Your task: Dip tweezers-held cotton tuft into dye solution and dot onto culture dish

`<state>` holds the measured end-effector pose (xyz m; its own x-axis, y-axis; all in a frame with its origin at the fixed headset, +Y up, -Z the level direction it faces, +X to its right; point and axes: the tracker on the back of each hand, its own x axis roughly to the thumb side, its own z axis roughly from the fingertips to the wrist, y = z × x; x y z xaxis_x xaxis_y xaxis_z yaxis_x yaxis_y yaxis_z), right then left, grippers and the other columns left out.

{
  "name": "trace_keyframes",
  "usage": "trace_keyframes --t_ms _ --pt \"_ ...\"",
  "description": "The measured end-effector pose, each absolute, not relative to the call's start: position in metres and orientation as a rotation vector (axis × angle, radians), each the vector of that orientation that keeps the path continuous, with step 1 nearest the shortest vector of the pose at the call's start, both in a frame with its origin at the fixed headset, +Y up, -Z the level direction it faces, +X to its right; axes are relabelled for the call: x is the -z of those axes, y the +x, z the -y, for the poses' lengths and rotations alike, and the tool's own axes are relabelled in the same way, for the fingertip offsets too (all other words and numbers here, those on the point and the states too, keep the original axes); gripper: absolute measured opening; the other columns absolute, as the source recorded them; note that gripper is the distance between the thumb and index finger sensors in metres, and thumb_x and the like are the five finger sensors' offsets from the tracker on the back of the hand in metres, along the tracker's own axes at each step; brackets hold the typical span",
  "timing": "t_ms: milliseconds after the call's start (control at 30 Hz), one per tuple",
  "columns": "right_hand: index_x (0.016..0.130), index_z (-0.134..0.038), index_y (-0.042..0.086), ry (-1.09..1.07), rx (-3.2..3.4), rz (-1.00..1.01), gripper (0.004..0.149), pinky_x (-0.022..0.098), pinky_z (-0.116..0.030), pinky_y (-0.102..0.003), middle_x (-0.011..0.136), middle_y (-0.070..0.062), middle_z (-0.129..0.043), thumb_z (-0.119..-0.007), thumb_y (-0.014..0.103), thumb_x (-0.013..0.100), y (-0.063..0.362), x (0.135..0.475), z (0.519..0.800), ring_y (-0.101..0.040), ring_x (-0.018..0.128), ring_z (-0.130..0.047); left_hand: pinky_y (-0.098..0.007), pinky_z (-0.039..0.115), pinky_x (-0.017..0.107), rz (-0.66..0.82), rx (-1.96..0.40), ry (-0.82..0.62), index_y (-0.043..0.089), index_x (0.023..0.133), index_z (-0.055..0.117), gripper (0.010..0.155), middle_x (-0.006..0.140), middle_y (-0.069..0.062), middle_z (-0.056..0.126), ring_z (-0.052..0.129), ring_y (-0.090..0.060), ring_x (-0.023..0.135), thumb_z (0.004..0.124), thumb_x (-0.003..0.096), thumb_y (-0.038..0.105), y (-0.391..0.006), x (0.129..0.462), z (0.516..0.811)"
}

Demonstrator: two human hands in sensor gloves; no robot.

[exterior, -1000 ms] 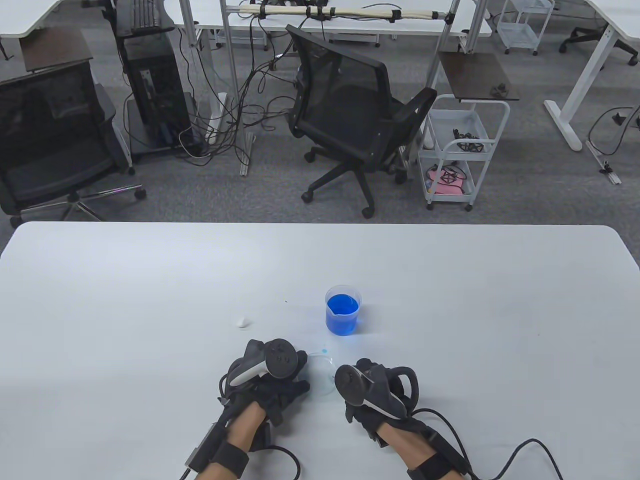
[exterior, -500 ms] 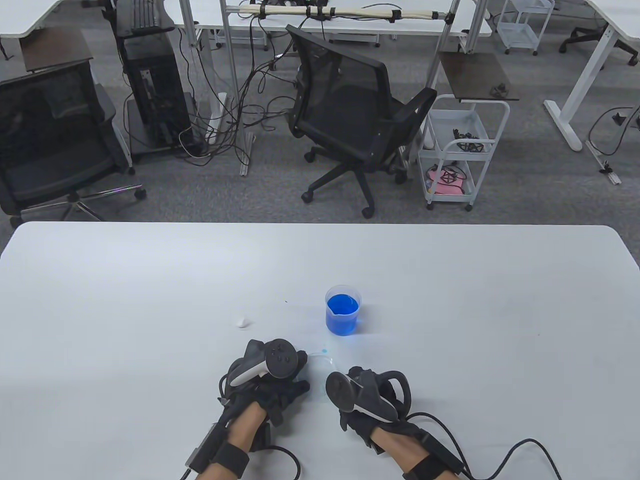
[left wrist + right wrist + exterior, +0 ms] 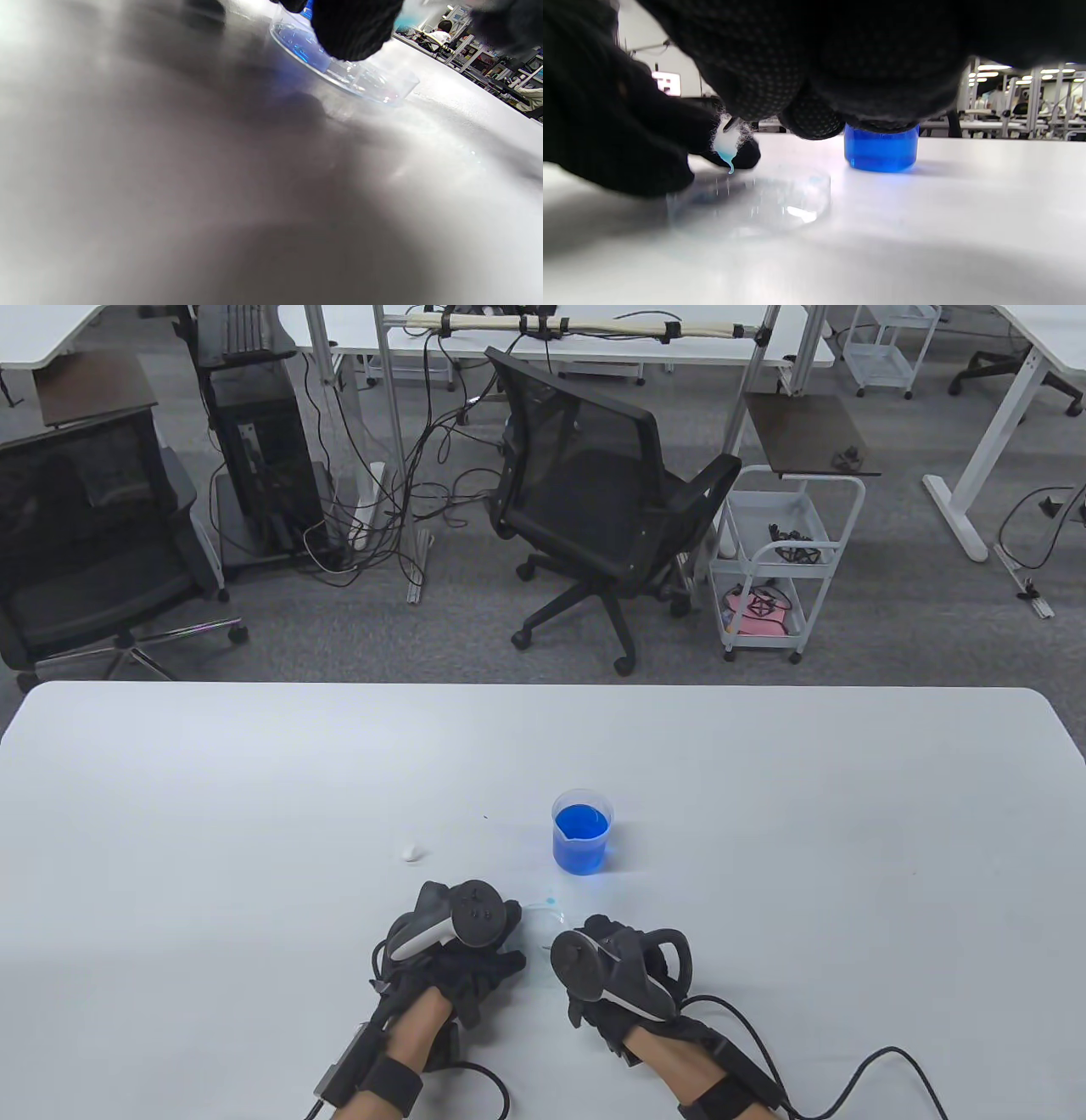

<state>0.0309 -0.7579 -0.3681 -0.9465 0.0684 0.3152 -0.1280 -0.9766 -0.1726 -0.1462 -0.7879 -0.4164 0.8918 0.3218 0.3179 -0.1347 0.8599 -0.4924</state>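
The clear culture dish [image 3: 540, 918] lies on the table between my hands, mostly hidden in the table view. My left hand [image 3: 501, 942] holds it at its left rim; a fingertip [image 3: 352, 31] lies on the rim of the dish [image 3: 365, 82] in the left wrist view. My right hand [image 3: 585, 952] grips the tweezers [image 3: 732, 123], which pinch a cotton tuft [image 3: 726, 146] with a blue wet tip. The tuft hangs just above the dish's [image 3: 751, 199] left rim. The beaker of blue dye [image 3: 582, 831] stands just beyond and also shows in the right wrist view [image 3: 881, 148].
A spare white cotton ball [image 3: 412, 852] lies on the white table [image 3: 806, 814], left of the beaker. A small blue dye spot [image 3: 551, 900] marks the table at the dish's far edge. Cables trail from both wrists toward the near edge.
My right hand has moved left and slightly forward, closer to my left hand and over the dish. The left hand, beaker and cotton ball have not moved.
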Motion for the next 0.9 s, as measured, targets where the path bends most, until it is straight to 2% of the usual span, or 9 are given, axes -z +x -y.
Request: trace_keyframes --t_ms 133,267,633,900 --pt "0.051 -0.107 0.002 0.504 -3.040 0.233 0.040 0.008 -0.091 -0.033 0.053 -0.023 -0.103 -0.092 0.028 0.025 0.025 0.371 0.773 -0.017 0.019 -0.100 -0.078 0.015 0.064 0.402 -0.244 -0.481 0.019 0.116 0.036 0.069 0.123 -0.028 0.023 0.011 -0.056 0.104 0.070 0.0613 0.044 -0.146 0.416 0.788" --pt "0.051 -0.107 0.002 0.510 -3.041 0.235 0.040 0.008 -0.091 -0.033 0.053 -0.023 -0.103 -0.092 0.028 0.025 0.023 0.372 0.775 -0.017 0.019 -0.100 -0.078 0.015 0.064 0.401 -0.247 -0.483 0.020 0.116 0.036 0.069 0.123 -0.028 0.023 0.012 -0.056 0.104 0.070 0.0614 0.044 -0.146 0.416 0.788" --pt "0.051 -0.107 0.002 0.409 -2.963 0.418 0.040 0.008 -0.091 -0.033 0.052 -0.023 -0.103 -0.092 0.028 0.025 0.033 0.377 0.748 -0.017 0.019 -0.100 -0.078 0.015 0.064 0.399 -0.257 -0.488 0.020 0.116 0.035 0.070 0.123 -0.028 0.023 0.012 -0.056 0.104 0.070 0.0615 0.044 -0.146 0.416 0.789" --pt "0.050 -0.107 0.002 0.457 -3.055 0.334 0.040 0.008 -0.091 -0.033 0.052 -0.023 -0.103 -0.092 0.028 0.025 0.021 0.382 0.770 -0.017 0.019 -0.100 -0.078 0.015 0.064 0.397 -0.262 -0.489 0.020 0.116 0.035 0.069 0.123 -0.028 0.023 0.012 -0.056 0.104 0.070 0.0615 0.044 -0.146 0.416 0.789"
